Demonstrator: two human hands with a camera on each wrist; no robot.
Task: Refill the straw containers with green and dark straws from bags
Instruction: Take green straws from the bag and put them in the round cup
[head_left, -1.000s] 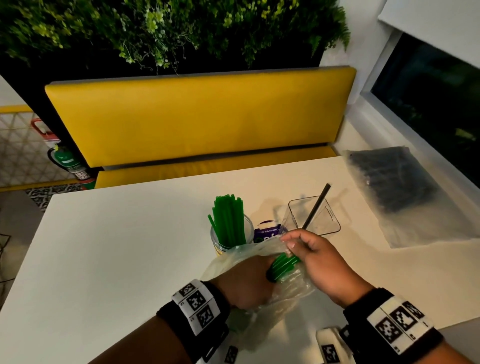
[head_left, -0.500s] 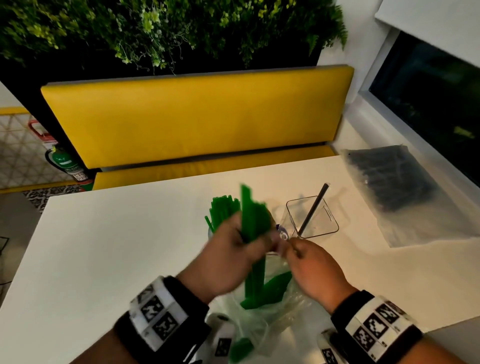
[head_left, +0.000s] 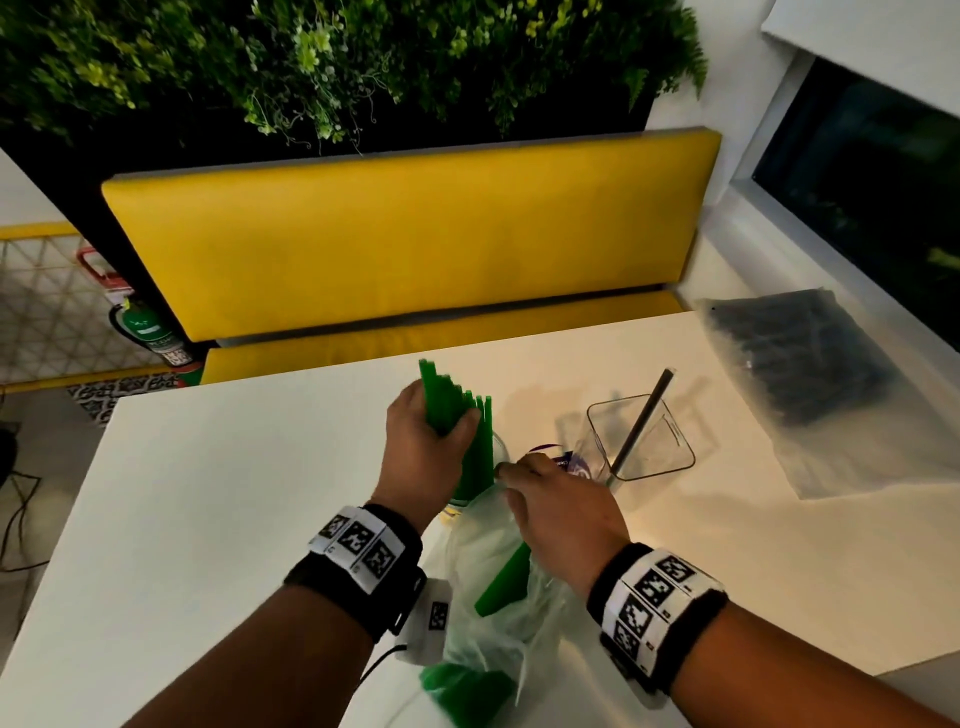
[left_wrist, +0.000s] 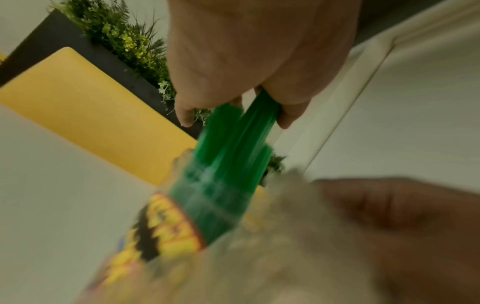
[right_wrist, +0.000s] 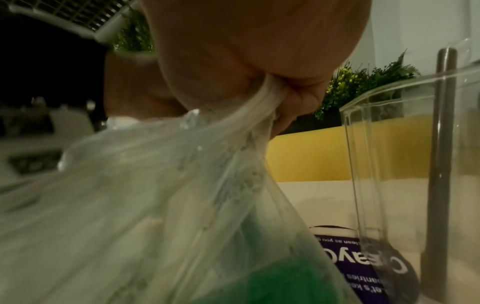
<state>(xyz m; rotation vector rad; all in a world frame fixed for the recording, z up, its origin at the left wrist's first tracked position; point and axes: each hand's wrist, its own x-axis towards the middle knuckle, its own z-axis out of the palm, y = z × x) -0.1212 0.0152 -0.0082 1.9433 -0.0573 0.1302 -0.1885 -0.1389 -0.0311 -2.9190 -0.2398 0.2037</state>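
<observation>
My left hand (head_left: 431, 441) (left_wrist: 233, 115) grips a bunch of green straws (head_left: 447, 400) (left_wrist: 228, 164) whose lower ends stand in the round straw container (head_left: 493, 467) (left_wrist: 166, 230), which has a yellow printed label. My right hand (head_left: 540, 493) (right_wrist: 283, 102) pinches the mouth of a clear plastic bag (head_left: 493, 582) (right_wrist: 161, 185) with more green straws (head_left: 504, 582) inside. A clear square container (head_left: 644, 441) (right_wrist: 389, 144) holds one dark straw (head_left: 644, 421) (right_wrist: 441, 144). A bag of dark straws (head_left: 800, 358) lies at the table's right.
The white table (head_left: 234, 493) stands in front of a yellow bench (head_left: 405, 244) with greenery above. A purple-labelled item (head_left: 566, 462) (right_wrist: 363, 267) lies between the containers. A window runs along the right. A fire extinguisher (head_left: 145, 327) stands by the floor at left.
My left hand drew a bunch of green straws up from the bag and carried it forward into the round container. My right hand stayed on the bag's mouth.
</observation>
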